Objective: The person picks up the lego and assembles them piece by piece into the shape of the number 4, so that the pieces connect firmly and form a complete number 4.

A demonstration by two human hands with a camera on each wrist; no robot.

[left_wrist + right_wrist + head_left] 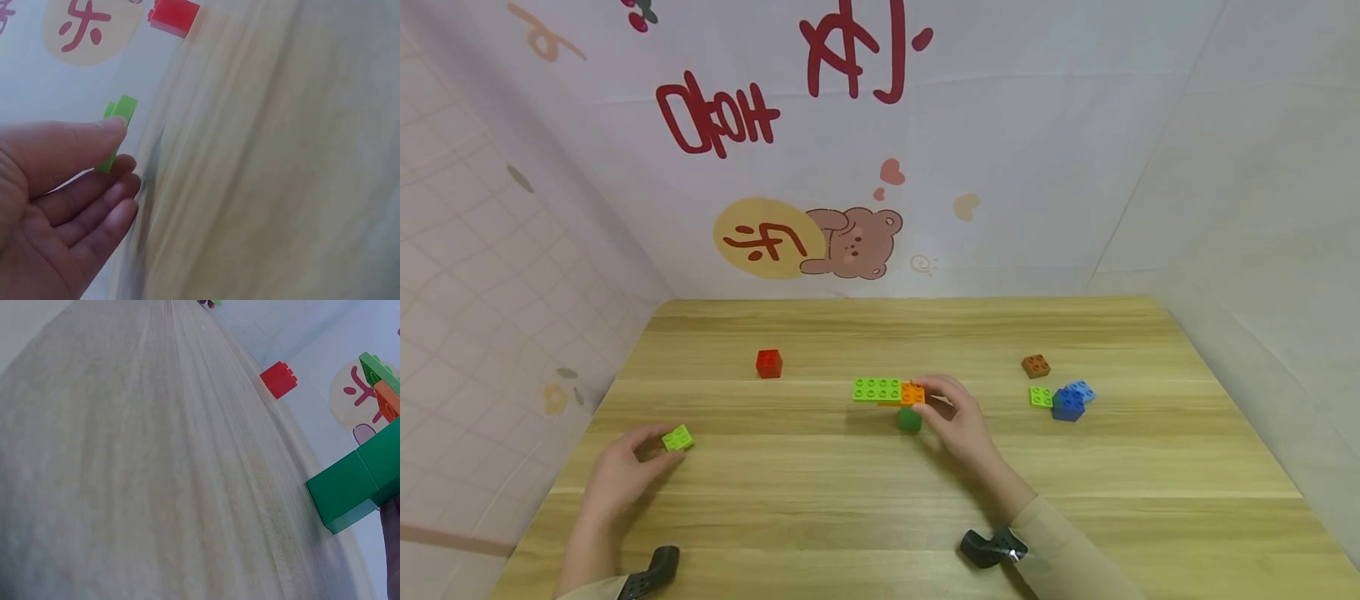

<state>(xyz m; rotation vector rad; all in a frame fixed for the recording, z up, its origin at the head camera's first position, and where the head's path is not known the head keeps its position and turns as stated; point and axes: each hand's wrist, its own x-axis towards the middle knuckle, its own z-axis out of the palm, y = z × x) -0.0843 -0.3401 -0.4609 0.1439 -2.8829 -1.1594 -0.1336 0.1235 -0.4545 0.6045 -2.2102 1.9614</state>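
Observation:
Toward the left side of the table, my left hand [617, 473] pinches a small lime green toy brick [678, 438] between thumb and fingers; the left wrist view has this brick [125, 107] edge-on. Near the middle, my right hand [961, 423] grips a joined brick structure at its right end. On top of it is a long lime green brick [877, 389], overlapping an orange brick [913, 392] that sits over dark green bricks [910, 420]. In the right wrist view the dark green bricks [350, 487] form a column, its lower end close over the table.
A red brick [769, 364] stands at the back left of the wooden table [820, 517]. On the right lie a brown brick [1036, 366], a small lime green brick [1041, 397], a dark blue brick [1067, 405] and a light blue brick [1082, 390]. A printed cloth [1000, 167] hangs behind.

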